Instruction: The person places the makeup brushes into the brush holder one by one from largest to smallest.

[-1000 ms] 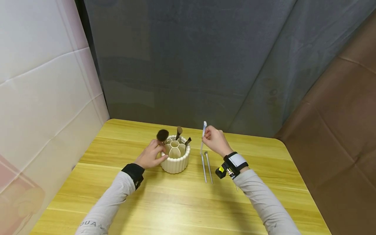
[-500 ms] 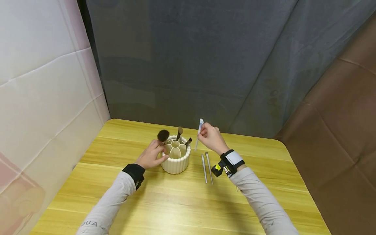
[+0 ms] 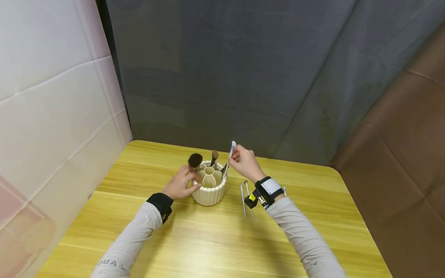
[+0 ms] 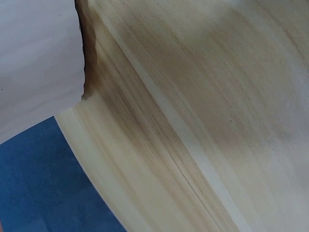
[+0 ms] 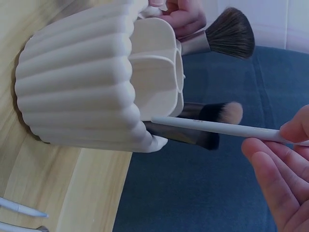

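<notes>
A cream ribbed holder (image 3: 208, 189) (image 5: 82, 82) with several compartments stands on the yellow wooden table (image 3: 208, 239). My left hand (image 3: 180, 184) grips its left side; the fingertips (image 5: 186, 14) show at the rim. In the holder stand a fluffy dark brush (image 3: 195, 159) (image 5: 227, 34), a tan-tipped brush (image 3: 214, 155) (image 5: 219, 112) and a small dark brush (image 5: 193, 137). My right hand (image 3: 243, 164) pinches a slim white brush (image 3: 231, 150) (image 5: 217, 128). Its lower end sits at the holder's right rim. The left wrist view shows only table wood.
Two thin grey-handled tools (image 3: 245, 195) lie side by side on the table just right of the holder, under my right wrist. A white panel (image 3: 52, 96) stands at the left and a dark cloth (image 3: 226, 69) hangs behind. The table's rounded far right corner (image 3: 333, 170) is near.
My right hand has carried the white brush leftward and down from above the loose tools to the holder's right rim. The left hand has stayed on the holder.
</notes>
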